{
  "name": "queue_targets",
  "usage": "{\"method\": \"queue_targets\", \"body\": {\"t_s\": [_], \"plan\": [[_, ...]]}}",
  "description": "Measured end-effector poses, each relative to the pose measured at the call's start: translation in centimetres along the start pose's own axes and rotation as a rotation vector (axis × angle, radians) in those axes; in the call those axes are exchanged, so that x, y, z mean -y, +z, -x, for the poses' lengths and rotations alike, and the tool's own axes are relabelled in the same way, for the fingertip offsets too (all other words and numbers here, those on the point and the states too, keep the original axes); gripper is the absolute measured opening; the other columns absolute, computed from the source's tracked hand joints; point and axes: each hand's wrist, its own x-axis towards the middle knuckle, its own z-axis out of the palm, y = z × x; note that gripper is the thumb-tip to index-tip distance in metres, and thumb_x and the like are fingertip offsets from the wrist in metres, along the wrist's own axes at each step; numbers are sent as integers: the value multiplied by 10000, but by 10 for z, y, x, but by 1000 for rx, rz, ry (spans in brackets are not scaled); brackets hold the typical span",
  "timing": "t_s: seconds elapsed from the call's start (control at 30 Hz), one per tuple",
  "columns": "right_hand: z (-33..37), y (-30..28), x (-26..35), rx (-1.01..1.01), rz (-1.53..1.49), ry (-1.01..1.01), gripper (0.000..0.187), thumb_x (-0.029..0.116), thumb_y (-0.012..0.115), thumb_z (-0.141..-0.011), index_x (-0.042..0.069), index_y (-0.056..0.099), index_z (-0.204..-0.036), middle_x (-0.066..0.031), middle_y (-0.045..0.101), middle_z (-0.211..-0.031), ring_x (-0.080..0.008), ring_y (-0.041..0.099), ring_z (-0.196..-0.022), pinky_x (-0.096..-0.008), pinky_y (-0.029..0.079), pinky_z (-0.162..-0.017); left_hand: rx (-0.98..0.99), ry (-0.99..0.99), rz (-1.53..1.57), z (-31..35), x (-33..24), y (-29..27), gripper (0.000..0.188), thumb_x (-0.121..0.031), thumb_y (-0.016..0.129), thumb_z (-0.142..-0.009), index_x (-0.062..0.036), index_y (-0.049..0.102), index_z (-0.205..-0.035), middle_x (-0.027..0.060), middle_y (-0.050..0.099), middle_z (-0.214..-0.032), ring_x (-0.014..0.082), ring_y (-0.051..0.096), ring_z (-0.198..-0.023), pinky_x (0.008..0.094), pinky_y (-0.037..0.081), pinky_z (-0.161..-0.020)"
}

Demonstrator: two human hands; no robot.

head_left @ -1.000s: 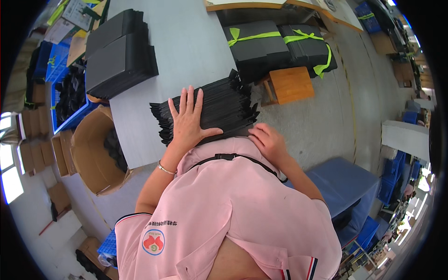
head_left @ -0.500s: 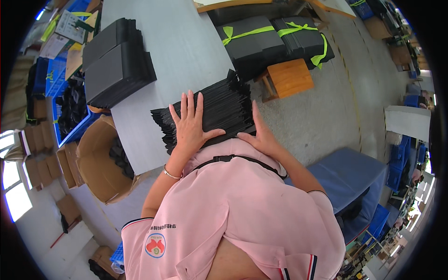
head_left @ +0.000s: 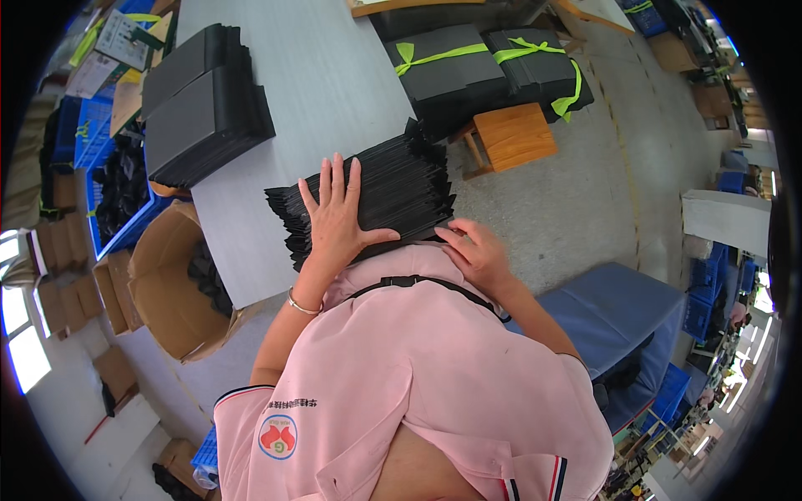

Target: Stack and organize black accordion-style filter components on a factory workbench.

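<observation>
A fanned row of thin black sheets point(head_left: 393, 188) lies across the near end of the grey table, against my waist. My left hand point(head_left: 336, 221) rests flat on it, fingers spread and thumb stretched to the right. At the row's near right corner, my right hand point(head_left: 480, 255) is closed, thumb and forefinger pinched at the sheets' edge. How many sheets it grips is too small to tell. Farther left on the table stands a tall stack of black folded pieces point(head_left: 188, 117), apart from both hands.
Black bundles point(head_left: 451, 71) tied with lime-green ribbon lie beyond the row, by a wooden stool point(head_left: 511, 138). On the left are an open cardboard box point(head_left: 159, 292) and a blue crate point(head_left: 96, 213) holding black pieces. A blue-covered block point(head_left: 614, 309) stands at my right.
My right hand has gone from stretched-out fingers along the row's right end to a pinch at its near right corner. The left hand stays spread on the sheets.
</observation>
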Motion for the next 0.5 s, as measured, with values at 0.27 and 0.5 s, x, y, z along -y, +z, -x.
{"method": "queue_targets", "body": {"t_s": [0.27, 0.5], "plan": [[0, 3, 0, 15, 120, -131, 356, 64, 765, -871, 73, 754, -1227, -94, 660, -1137, -271, 677, -947, -397, 546, -810, 35, -18, 20, 1, -1, 2, 1392, -750, 842, -618, -61, 251, -1674, 228, 192, -1736, 379, 126, -1625, 665, -4, -1248], [4, 8, 8, -79, 128, -105, 279, 70, 748, -845, 73, 779, -1122, -130, 666, -1309, -254, 693, -913, -362, 566, -807, 38, -24, 14, 1, 0, 0, 1385, -763, 828, -624, -62, 255, -1672, 226, 208, -1731, 380, 143, -1621, 660, -8, -1250]]}}
